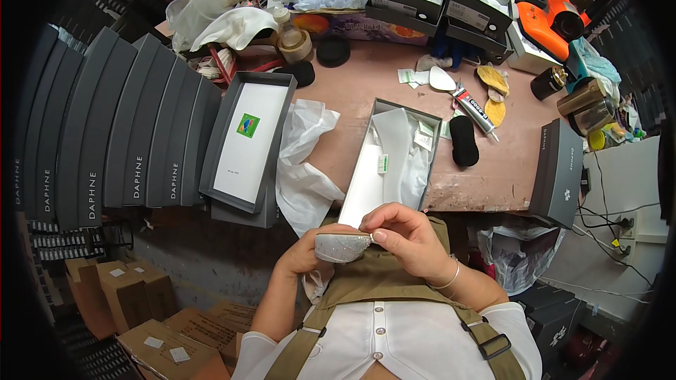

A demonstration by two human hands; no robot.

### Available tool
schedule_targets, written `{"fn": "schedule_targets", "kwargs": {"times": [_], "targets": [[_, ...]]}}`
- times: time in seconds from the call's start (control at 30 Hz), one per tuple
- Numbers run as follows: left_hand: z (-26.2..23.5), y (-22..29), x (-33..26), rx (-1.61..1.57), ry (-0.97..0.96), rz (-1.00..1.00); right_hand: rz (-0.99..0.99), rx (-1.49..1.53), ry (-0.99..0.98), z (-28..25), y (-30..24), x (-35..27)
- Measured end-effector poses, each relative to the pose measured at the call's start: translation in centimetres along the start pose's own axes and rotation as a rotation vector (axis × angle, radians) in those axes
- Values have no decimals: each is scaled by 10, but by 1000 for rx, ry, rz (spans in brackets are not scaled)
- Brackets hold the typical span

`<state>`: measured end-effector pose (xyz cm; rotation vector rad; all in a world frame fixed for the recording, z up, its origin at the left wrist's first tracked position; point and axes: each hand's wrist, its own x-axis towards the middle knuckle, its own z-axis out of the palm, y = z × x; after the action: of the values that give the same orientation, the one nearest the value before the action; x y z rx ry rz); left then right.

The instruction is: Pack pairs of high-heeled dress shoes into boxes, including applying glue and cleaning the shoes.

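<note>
Silver glittery shoe (341, 248): near centre, short of open shoebox (364, 195). Left hand (301, 252): holding shoe's left end. Right hand (414, 239): thumb, forefinger narrowed at right end; cannot tell whether pinching. Advisable: firm left support, light right touch.

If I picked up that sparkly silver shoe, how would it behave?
The silver shoe would probably feel fairly stiff, since its rounded end shows no dent between the left hand and right hand. Its sparkly surface looks textured, so it may not slip easily. Set down on that curved end, it would likely tip.
</note>
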<state>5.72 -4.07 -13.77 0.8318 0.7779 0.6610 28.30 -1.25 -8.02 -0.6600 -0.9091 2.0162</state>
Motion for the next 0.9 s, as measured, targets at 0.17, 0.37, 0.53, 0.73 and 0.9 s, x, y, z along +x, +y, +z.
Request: {"fn": "schedule_targets", "kwargs": {"times": [0.17, 0.37, 0.53, 0.73, 0.9], "targets": [[-3, -7, -2, -121, -30, -49, 18, -24, 9, 2, 0, 1], [-10, -22, -2, -199, -24, -159, 5, 2, 1, 6, 0, 5], [-10, -21, -2, -405, -23, -232, -121, -19, 232, -8, 0, 16], [-26, -13, -13, -466, -8, -134, -671, 185, 526, -84, -75, 1], [-41, 5, 10, -456, 11, -193, -433, 35, 485, -76, -39, -6]]}}
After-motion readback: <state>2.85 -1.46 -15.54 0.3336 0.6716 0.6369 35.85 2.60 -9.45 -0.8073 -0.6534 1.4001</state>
